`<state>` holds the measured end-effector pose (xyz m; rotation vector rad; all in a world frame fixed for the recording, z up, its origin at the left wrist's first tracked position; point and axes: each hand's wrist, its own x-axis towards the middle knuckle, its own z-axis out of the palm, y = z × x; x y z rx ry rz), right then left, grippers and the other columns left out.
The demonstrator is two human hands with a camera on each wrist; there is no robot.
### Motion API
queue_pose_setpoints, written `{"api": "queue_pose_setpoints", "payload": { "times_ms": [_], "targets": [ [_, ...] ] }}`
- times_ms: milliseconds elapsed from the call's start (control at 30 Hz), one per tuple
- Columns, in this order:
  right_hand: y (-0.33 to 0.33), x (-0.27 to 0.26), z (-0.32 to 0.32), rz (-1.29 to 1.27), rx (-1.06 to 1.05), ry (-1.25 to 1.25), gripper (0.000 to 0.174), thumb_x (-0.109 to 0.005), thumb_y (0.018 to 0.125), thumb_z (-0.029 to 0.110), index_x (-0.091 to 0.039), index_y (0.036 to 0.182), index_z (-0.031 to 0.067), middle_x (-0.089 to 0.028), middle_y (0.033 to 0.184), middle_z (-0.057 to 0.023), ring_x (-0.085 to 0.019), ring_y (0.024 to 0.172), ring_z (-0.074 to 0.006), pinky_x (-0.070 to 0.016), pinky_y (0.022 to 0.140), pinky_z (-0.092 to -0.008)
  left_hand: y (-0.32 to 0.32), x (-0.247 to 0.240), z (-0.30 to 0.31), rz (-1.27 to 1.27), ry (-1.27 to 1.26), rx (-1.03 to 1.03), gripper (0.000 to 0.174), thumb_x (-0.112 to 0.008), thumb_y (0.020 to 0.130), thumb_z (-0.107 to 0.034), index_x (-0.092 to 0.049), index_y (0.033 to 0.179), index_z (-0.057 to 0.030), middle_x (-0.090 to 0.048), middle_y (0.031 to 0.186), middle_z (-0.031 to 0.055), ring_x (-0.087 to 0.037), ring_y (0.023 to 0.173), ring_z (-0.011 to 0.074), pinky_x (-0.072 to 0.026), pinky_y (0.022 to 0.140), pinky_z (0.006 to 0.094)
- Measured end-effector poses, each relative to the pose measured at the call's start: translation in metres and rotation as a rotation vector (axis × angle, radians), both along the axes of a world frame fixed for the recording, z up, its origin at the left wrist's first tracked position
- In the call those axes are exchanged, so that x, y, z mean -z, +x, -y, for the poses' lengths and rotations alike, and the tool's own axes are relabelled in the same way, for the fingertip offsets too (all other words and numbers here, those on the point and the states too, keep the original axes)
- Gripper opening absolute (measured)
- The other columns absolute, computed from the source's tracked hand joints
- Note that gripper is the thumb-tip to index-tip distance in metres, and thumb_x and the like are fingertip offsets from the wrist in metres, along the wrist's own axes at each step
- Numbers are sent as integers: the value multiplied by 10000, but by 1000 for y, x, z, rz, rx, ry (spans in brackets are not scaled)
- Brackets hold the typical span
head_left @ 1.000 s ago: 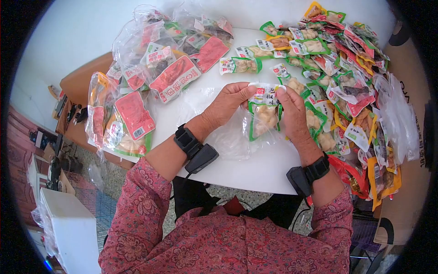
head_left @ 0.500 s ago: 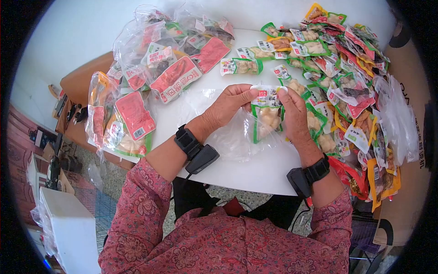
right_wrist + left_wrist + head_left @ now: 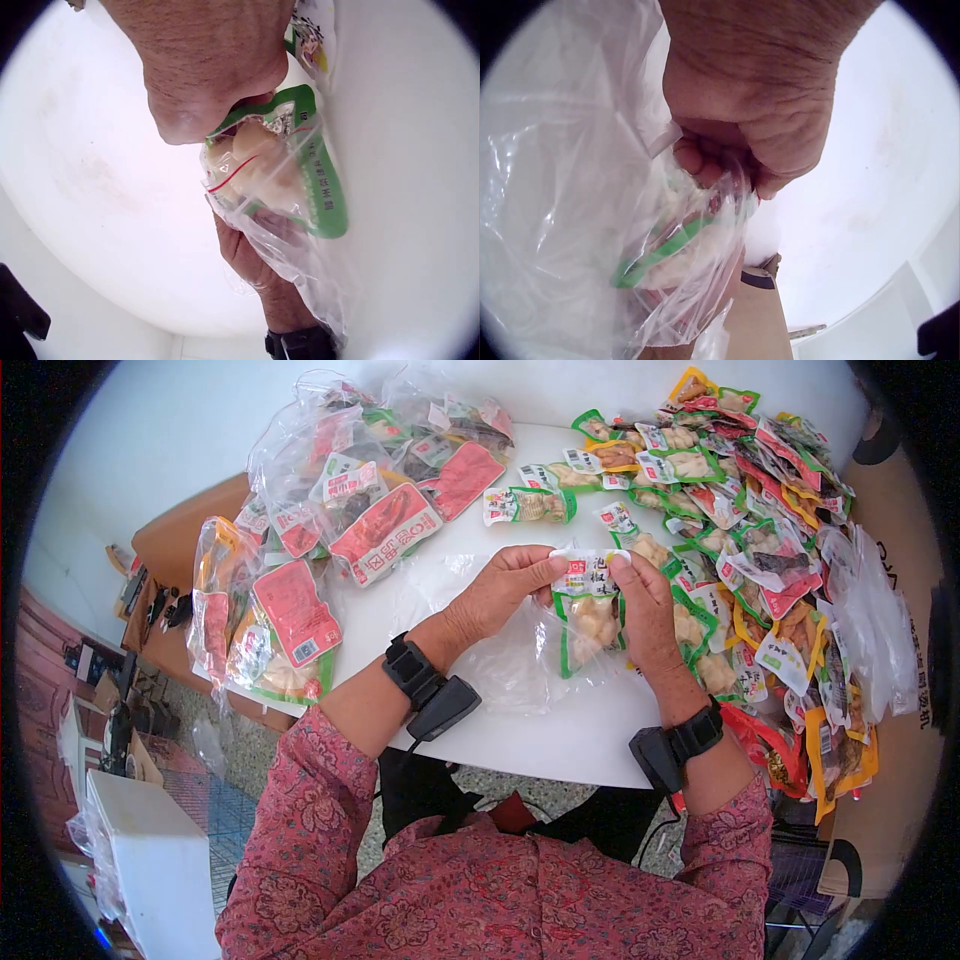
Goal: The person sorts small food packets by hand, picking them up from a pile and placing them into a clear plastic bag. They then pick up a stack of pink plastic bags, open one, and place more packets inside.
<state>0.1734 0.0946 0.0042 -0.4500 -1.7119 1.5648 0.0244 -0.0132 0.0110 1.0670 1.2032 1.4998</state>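
Observation:
Between the two hands hangs a green-edged food packet [image 3: 592, 622] with pale pieces inside, its printed top edge upward. The left hand [image 3: 503, 592] pinches its top left corner, and the right hand [image 3: 647, 610] pinches the top right corner. A clear plastic bag [image 3: 500, 660] trails below and left of the packet. In the left wrist view the left hand [image 3: 750, 97] grips the crumpled clear bag [image 3: 555, 187], partly over the packet. In the right wrist view the right hand [image 3: 210, 67] is at the packet [image 3: 262, 165], where a red zip line crosses the clear plastic.
A large heap of food packets [image 3: 760, 560] covers the table's right side, with empty-looking clear bags [image 3: 875, 620] at its edge. Filled clear bags with red-labelled packets [image 3: 385, 532] stand at the left. One packet [image 3: 527, 505] lies beyond the hands on the white table [image 3: 560, 745].
The packet and both hands' fingers have shifted slightly right and toward the body since a second ago. Both hands still pinch the packet's top corners.

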Motion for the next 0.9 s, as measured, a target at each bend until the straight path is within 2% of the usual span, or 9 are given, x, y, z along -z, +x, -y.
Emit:
{"api": "queue_pose_setpoints", "payload": {
  "times_ms": [167, 233, 267, 333, 567, 633, 767, 833, 900],
  "targets": [
    [-1, -8, 2, -125, -12, -222, 257, -455, 912, 240, -568, 932, 11, -553, 790, 21, -483, 719, -48, -417, 655, -209, -9, 11, -6, 67, 95, 73, 333, -544, 853, -379, -594, 883, -52, -554, 732, -2, -490, 690, 84, -397, 669, 238],
    [-1, -11, 4, -166, 18, -274, 259, -452, 914, 249, -563, 955, 19, -555, 803, 22, -493, 725, -48, -426, 652, -209, 0, 4, -1, -286, 202, 111, 463, -535, 835, -444, -549, 1019, -20, -569, 843, 53, -517, 788, 142, -402, 754, 273],
    [-1, -11, 3, -207, 46, -336, 263, -450, 917, 258, -557, 978, 26, -558, 816, 22, -503, 730, -48, -435, 649, -209, 1, 3, 0, -284, 212, 115, 463, -535, 835, -444, -549, 1019, -20, -569, 843, 53, -517, 788, 142, -402, 754, 273],
    [-2, -5, -2, -226, 53, -322, 267, -450, 917, 264, -555, 983, 27, -558, 822, 21, -507, 731, -47, -439, 638, -207, 2, 2, 2, -513, 44, 214, 627, -496, 832, -500, -443, 1213, -5, -542, 1079, 76, -484, 978, 155, -348, 907, 292],
    [5, -1, -18, -238, 203, -153, 280, -445, 919, 259, -529, 1033, 18, -566, 886, -11, -538, 755, -69, -460, 641, -215, 3, -7, 7, -741, -31, 271, 645, -375, 858, -560, -442, 1223, -33, -556, 996, 94, -500, 903, 156, -392, 831, 311],
    [5, -10, -15, -316, 170, -216, 273, -437, 921, 246, -517, 1046, 17, -569, 915, -25, -550, 781, -86, -468, 663, -228, 2, 0, 4, -234, -124, 217, 689, -279, 872, -585, -484, 1133, 20, -552, 767, 83, -521, 704, 161, -427, 697, 289],
    [5, -14, -18, -370, -29, -272, 244, -410, 928, 204, -496, 1065, 22, -574, 998, -63, -573, 869, -137, -486, 726, -273, -2, -9, 1, -58, -144, 314, 733, -162, 875, -604, -482, 1105, 14, -546, 737, 70, -518, 688, 131, -425, 661, 275],
    [2, -14, -12, -344, -76, -288, 227, -415, 924, 189, -500, 1057, 26, -573, 1010, -68, -572, 884, -148, -486, 737, -286, -10, -7, -4, 450, -117, 557, 557, -302, 908, -500, -467, 1102, -6, -561, 804, 63, -542, 729, 131, -440, 681, 262],
    [1, -11, -9, -317, -122, -308, 211, -420, 920, 174, -504, 1049, 31, -573, 1022, -72, -571, 900, -159, -485, 748, -298, -5, -7, 1, 415, -110, 427, 450, -392, 902, -397, -453, 1119, -7, -561, 849, 60, -551, 760, 129, -449, 694, 257]
  ]
}}
